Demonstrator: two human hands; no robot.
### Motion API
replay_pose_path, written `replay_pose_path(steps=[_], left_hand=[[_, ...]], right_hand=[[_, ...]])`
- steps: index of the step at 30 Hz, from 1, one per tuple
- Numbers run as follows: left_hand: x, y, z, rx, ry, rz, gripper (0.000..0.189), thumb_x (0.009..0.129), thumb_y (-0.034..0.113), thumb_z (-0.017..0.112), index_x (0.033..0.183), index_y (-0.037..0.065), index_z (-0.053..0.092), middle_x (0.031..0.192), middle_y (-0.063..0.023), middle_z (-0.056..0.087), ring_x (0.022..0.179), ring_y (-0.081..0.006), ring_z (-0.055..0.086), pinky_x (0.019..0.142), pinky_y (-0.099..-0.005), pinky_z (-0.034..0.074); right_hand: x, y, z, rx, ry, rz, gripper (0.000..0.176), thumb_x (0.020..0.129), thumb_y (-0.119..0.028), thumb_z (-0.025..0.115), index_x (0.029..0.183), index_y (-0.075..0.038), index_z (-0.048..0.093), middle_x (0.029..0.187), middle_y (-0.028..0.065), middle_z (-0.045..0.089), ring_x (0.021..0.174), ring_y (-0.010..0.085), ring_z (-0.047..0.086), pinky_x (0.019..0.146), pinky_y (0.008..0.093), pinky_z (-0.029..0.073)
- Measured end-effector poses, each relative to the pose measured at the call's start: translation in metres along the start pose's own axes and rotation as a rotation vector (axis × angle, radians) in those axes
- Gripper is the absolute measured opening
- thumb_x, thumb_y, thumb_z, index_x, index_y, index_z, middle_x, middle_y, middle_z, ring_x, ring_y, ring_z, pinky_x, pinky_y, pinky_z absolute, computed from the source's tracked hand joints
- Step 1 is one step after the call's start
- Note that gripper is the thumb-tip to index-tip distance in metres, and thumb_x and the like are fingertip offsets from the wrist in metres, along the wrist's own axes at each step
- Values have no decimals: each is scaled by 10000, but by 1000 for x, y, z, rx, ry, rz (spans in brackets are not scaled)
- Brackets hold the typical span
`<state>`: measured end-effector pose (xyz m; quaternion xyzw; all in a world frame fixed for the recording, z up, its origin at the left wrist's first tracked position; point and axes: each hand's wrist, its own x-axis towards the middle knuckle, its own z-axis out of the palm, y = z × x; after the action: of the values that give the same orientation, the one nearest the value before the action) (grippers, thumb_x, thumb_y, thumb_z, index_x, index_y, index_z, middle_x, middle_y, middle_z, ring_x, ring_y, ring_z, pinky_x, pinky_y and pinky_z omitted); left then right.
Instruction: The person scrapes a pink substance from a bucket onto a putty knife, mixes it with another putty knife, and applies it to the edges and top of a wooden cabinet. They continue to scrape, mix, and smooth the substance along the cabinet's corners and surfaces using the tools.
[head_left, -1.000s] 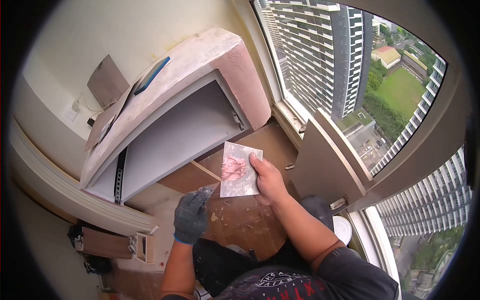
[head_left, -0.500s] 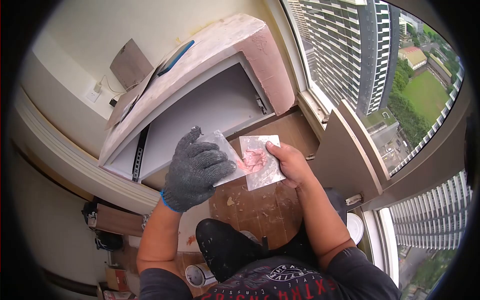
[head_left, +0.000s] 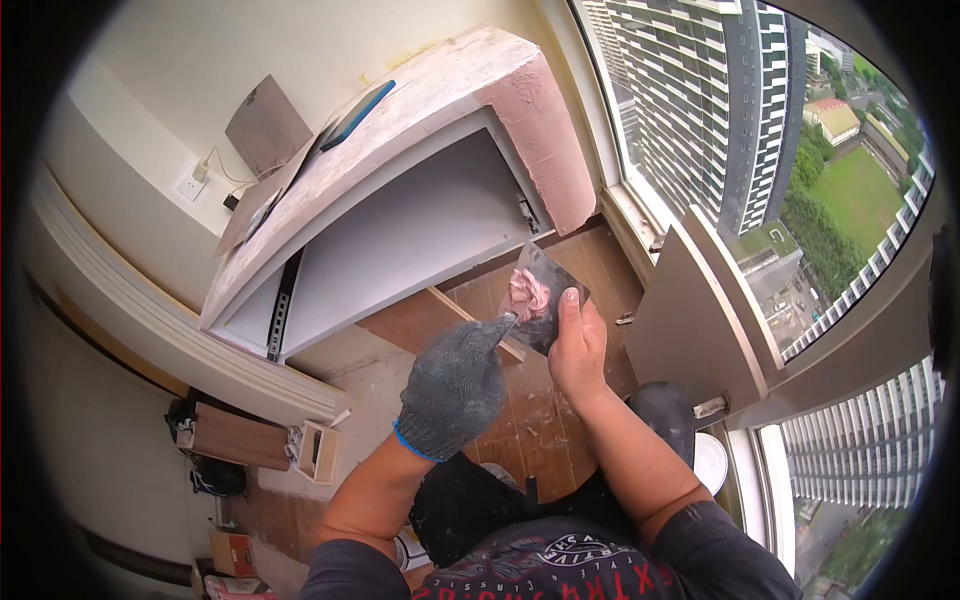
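Observation:
My left hand (head_left: 452, 385), in a dark grey knitted glove with a blue cuff, is closed with its fingertips at the lower left edge of a metal plate. What it grips is mostly hidden behind the glove. My bare right hand (head_left: 578, 345) holds the flat metal plate (head_left: 545, 265) by its right side, thumb on top. A lump of pink putty (head_left: 528, 295) lies on the plate, just above my gloved fingertips.
Ahead stands a curved cabinet (head_left: 400, 250) with an open compartment and pink-coated end. On its top lie a blue-edged tool (head_left: 358, 115) and thin sheets (head_left: 268, 125). A door panel (head_left: 690, 310) stands at the right by the window. A white lid (head_left: 710, 462) sits lower right.
My gloved left hand has moved right and down, and the pale sheet it held flat no longer shows. The plate in my right hand has turned and tilted, with the putty bunched higher.

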<state>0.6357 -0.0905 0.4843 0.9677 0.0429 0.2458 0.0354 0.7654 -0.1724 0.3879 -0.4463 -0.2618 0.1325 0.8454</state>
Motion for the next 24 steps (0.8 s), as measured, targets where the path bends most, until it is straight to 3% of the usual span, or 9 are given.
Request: replay_pose_path(steps=[2, 11, 14, 17, 20, 24], left_hand=[[0, -2, 5, -29, 90, -71, 436, 838, 3, 643, 1274, 9, 630, 1063, -214, 668, 951, -397, 653, 871, -474, 530], [-5, 2, 20, 8, 70, -28, 383, 885, 36, 614, 1265, -15, 624, 1014, -234, 656, 934, -405, 652, 819, -462, 544], [0, 2, 5, -57, 47, -139, 369, 877, 28, 627, 1243, -18, 636, 1020, -236, 661, 933, -399, 656, 814, -457, 544], [-7, -13, 15, -26, 81, 27, 342, 886, 13, 633, 1226, -21, 646, 1040, -234, 671, 932, -392, 659, 818, -448, 541], [-9, -24, -2, -33, 136, -8, 483, 836, -12, 677, 1315, 19, 626, 1124, -211, 675, 962, -393, 658, 858, -447, 544], [-21, -37, 16, -94, 157, 63, 442, 849, -26, 660, 1289, 15, 650, 1153, -207, 687, 994, -383, 665, 873, -446, 543]], right_hand=[[-3, 8, 6, 8, 27, -72, 471, 1120, -339, 364, 1175, 40, 640, 1021, 92, 703, 920, 150, 625, 851, 312, 497], [-6, 18, 13, -92, 64, -96, 453, 1117, -333, 374, 1174, 24, 648, 1006, 113, 711, 912, 193, 660, 845, 337, 510], [-1, 18, 9, -73, 35, -76, 453, 1115, -343, 380, 1165, 17, 651, 999, 119, 715, 890, 208, 665, 838, 341, 511], [0, 20, 5, -167, 50, 34, 447, 1111, -345, 394, 1146, 14, 658, 1004, 107, 717, 896, 199, 661, 836, 333, 512], [9, 22, -1, 260, 1, 345, 418, 1103, -330, 422, 1166, 20, 642, 1076, 123, 710, 943, 201, 672, 847, 334, 526], [11, 38, 2, 624, 55, 657, 393, 1087, -285, 461, 1284, 45, 544, 1185, 162, 664, 1042, 245, 686, 910, 393, 561]])
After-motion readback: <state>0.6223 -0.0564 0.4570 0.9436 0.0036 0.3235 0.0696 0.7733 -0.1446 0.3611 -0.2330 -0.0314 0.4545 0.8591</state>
